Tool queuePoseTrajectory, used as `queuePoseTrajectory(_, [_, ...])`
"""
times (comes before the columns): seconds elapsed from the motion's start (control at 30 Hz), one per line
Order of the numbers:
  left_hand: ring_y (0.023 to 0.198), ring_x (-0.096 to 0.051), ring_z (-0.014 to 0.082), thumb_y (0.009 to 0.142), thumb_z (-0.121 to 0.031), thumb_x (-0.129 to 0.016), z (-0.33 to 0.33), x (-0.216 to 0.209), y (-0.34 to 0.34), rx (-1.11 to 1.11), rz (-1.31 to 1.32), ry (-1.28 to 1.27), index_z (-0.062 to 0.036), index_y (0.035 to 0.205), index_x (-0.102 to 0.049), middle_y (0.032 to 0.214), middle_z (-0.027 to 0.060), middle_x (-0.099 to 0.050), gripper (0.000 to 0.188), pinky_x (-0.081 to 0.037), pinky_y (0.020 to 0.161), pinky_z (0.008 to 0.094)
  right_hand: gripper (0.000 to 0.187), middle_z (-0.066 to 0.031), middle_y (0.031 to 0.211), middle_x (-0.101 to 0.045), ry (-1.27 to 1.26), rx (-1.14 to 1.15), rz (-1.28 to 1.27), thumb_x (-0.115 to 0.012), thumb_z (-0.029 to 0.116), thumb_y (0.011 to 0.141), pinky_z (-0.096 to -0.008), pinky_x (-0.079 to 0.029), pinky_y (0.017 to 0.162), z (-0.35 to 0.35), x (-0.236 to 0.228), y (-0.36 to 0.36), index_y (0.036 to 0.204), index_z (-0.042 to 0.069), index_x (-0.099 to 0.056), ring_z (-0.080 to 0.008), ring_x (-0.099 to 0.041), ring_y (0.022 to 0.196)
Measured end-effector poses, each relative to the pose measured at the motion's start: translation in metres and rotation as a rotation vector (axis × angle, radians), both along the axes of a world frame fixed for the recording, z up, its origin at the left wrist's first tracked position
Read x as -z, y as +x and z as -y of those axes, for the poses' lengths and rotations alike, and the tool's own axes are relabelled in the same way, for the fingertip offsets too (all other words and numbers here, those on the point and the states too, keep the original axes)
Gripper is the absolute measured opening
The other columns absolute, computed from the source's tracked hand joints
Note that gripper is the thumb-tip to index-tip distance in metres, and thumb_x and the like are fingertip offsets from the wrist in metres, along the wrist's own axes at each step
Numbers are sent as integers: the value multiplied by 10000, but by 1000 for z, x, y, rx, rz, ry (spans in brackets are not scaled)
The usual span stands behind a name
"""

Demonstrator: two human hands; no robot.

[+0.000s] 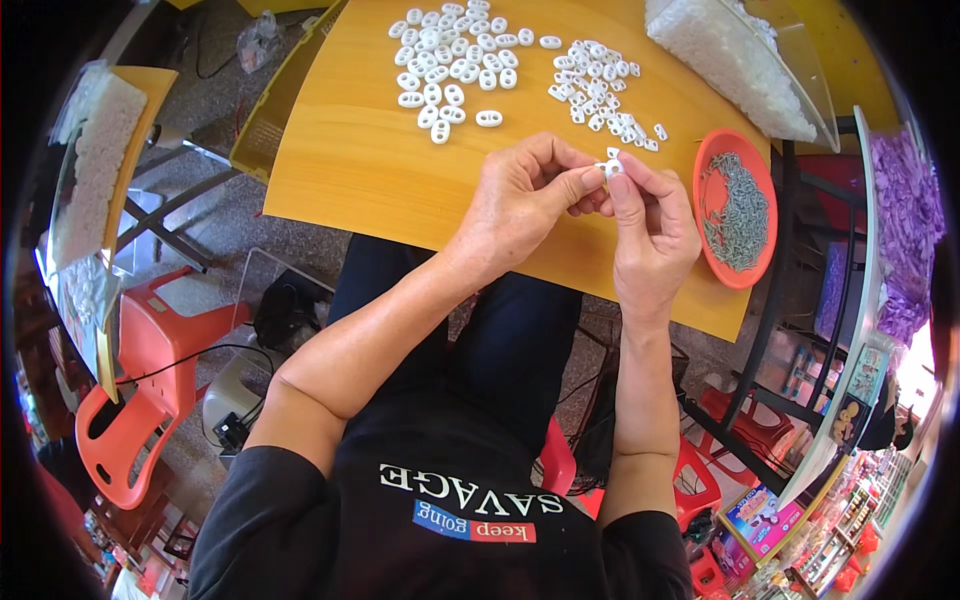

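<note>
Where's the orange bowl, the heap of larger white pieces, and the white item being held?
Orange bowl [730,142]: head view, bare wall near its far edge.
Heap of larger white pieces [442,56]: head view, a piece near its middle.
Held white item [613,168]: head view, its exposed face.

Small white holed pieces [613,166], bunched together and partly covered, are pinched between both hands [655,235], just left of the orange-red dish [738,279], nearer its far end.

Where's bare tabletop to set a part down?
Largest: yellow table, left part, between its left edge, the larger white pieces and left hand. Narrower: strip between the smaller white pieces and orange bowl. Crowded: far side, under both piles.
</note>
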State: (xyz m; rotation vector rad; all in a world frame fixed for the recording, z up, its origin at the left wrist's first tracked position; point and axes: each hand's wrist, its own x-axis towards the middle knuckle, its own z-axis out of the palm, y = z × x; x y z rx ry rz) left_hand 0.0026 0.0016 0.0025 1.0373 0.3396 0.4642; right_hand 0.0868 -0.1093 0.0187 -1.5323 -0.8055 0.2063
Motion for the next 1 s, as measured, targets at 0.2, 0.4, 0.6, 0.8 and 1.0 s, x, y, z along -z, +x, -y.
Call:
queuePoseTrajectory(0.2, [715,-608,105,924,-103,-627,-3,1,0,-4,36,-46,43,934,-599,793,83,-664,148,-504,665,241,164,-20,878,-577,36,32,70,-600,-19,909,-202,-475,678,-8,5,-3,1070,-34,-631,-82,-564,739])
queuePoseTrajectory(0.4, [781,-593,100,936,-135,-617,-1,-2,1,28,91,-61,40,997,-615,832,61,-652,186,-487,710,237,170,-33,901,-607,68,-43,-191,-595,20,924,-218,-479,690,-2,-1,8,1083,-24,-637,-82,-564,761])
queuePoseTrajectory(0.6, [835,-584,106,957,-144,-581,-1,-7,-1,50,190,-28,24,1096,-611,995,57,-614,220,-480,773,245,266,-50,938,-633,226,-219,-563,-596,39,926,-233,-472,674,5,-10,12,1187,-10,-579,-97,-559,743])
queuePoseTrajectory(0.8, [993,-539,122,992,-211,-495,-2,-9,-7,179,297,363,-17,1215,-583,1278,69,-497,308,-466,786,247,550,-63,998,-610,292,-241,-814,-569,5,921,-232,-460,668,3,-29,-12,1419,60,-345,-101,-559,785])
queuePoseTrajectory(1.0, [1179,-490,189,968,-196,-549,2,-13,-11,190,323,156,-14,1106,-644,1205,87,-562,248,-393,983,323,683,-20,967,-555,302,-261,-734,-610,60,901,-198,-414,636,-2,-26,-20,1481,74,-250,-74,-510,771])
